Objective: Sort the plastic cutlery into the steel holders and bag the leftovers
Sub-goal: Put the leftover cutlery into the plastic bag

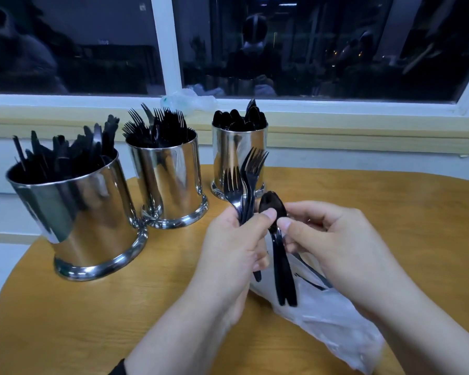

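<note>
The round, wood-grain tabletop (92, 320) served as the reference for everything else. Along its far edge, toward the dark window (309, 44), stood three shiny cylindrical steel holders: the one stuffed with black plastic knives (76, 220) sat nearest the table's left rim, the middle one held black plastic forks (168, 182), and the one packed with black plastic spoons (237, 155) stood farthest back. The first two nearly touched at their bases; the third stood apart.

Above the table's centre, the left hand (233, 250) curled its fingers around a small bunch of black plastic forks (248, 180), tines up, its thumb tip pressing the bowl of a pair of black plastic spoons (278, 253). The right hand (333, 244) pinched those spoons at the neck between thumb and bent fingers. Their handles hung over a crumpled clear plastic bag (331, 328) lying toward the table's near right edge, with more black cutlery showing inside. Bare wood lay open in front of the holders and across the right half.
</note>
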Available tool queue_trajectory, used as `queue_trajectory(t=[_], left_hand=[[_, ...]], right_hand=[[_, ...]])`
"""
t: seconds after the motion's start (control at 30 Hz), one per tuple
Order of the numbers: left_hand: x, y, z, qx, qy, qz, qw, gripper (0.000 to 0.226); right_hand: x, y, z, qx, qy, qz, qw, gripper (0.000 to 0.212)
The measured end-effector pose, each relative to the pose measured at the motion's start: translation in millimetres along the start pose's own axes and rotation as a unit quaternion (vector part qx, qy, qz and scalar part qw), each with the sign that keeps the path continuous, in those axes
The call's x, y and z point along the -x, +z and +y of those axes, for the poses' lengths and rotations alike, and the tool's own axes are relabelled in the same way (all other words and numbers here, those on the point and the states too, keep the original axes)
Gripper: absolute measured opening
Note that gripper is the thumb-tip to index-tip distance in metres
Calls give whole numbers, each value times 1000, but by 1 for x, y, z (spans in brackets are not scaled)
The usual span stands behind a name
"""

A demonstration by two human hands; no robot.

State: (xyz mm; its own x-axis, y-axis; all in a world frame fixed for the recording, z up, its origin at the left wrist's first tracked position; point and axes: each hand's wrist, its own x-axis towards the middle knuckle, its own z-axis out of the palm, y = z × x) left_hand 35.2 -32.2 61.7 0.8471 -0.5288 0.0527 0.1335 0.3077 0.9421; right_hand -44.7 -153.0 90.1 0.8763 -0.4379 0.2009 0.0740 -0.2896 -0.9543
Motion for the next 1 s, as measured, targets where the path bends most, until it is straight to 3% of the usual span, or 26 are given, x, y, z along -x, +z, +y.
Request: queue_trajectory(t=[0.1,0.27,0.47,0.6,0.77,0.9,1.0], left_hand=[[-3,-10,7,6,8,-2,1000,8],[-7,-26,21,53,5,-20,998,25],[-9,-41,34,76,30,-26,996,6],[-10,-48,38,84,22,-21,996,13],[-13,-59,46,77,8,-1,997,36],[-20,-67,46,69,-6,-8,998,27],[-26,-71,47,65,-9,-11,998,24]], right_hand=[[-9,5,-11,55,2,-19,998,9],[-27,12,-34,147,-17,-64,987,7],[-44,29,-50,167,-35,-84,982,6],[-54,38,-50,213,-52,-75,973,11],[-93,21,-71,186,-101,30,977,16],[-148,8,-97,139,-160,138,968,17],[-192,10,-104,139,-176,165,961,17]])
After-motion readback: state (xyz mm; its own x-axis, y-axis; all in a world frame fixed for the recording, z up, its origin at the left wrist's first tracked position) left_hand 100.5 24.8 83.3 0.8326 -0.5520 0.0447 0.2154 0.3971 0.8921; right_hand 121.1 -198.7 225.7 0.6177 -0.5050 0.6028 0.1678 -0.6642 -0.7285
